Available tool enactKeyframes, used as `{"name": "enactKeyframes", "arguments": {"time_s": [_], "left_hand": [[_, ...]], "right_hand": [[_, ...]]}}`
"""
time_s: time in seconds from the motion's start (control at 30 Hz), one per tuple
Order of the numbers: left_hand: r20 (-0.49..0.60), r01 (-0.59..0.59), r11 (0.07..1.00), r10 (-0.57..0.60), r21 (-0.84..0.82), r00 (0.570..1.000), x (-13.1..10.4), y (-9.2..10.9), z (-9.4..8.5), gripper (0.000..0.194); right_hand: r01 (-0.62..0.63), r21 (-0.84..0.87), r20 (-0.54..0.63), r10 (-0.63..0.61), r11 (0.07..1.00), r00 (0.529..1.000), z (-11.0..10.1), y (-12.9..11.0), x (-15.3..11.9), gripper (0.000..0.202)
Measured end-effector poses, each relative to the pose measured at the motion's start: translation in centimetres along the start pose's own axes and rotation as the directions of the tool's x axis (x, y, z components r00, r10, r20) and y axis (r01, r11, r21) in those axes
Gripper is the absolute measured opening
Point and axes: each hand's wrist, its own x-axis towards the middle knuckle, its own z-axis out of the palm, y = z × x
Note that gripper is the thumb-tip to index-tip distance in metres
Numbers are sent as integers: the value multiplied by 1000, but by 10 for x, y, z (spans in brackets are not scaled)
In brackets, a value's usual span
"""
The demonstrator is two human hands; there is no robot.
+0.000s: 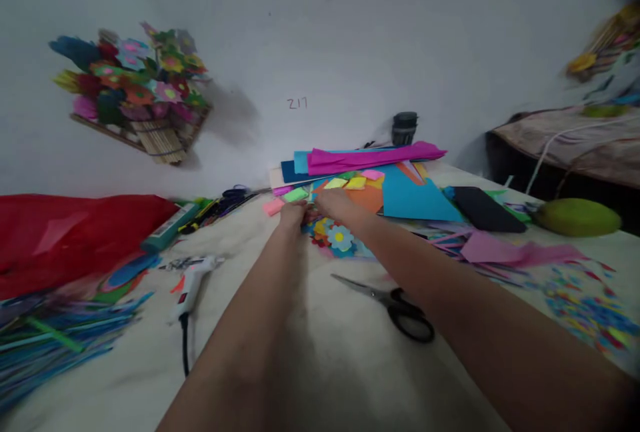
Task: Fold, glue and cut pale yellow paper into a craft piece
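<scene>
Both arms stretch far out across the pale cloth. My left hand [294,213] is closed beside the pink and green paper pieces [297,195], its fingers curled inward. Close to it, my right hand [334,203] is closed too, over the edge of the pile. Whatever lies between their fingers is small and blurred. Just in front of the hands is a cluster of craft flowers, with a light blue flower [341,238] with a yellow centre. Black-handled scissors [387,300] lie partly open on the cloth, near my right forearm.
A white glue gun [194,283] with a black cord lies left, near a red bag [75,239] and blue strips [60,352]. Blue sheet [420,199], dark phone-like slab [487,209], green fruit [577,217] and scattered scraps [595,312] lie right. A flower basket [145,92] hangs on the wall.
</scene>
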Motion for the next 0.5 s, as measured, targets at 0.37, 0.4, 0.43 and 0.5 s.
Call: {"name": "enactKeyframes", "arguments": {"time_s": [0.37, 0.4, 0.43, 0.5], "left_hand": [[83, -89, 991, 80, 102, 993, -10, 0, 1, 42], [85, -96, 990, 88, 105, 993, -10, 0, 0, 44], [88, -102, 989, 93, 111, 992, -9, -1, 0, 45], [95, -115, 986, 104, 122, 990, -9, -2, -1, 42]], "right_hand": [[-192, 307, -33, 212, 932, 977, -17, 14, -4, 28], [-218, 353, -23, 242, 910, 970, -17, 16, -3, 26], [-233, 395, -14, 260, 889, 966, -16, 18, -2, 25], [-241, 465, -5, 275, 852, 962, -13, 22, -1, 24]]}}
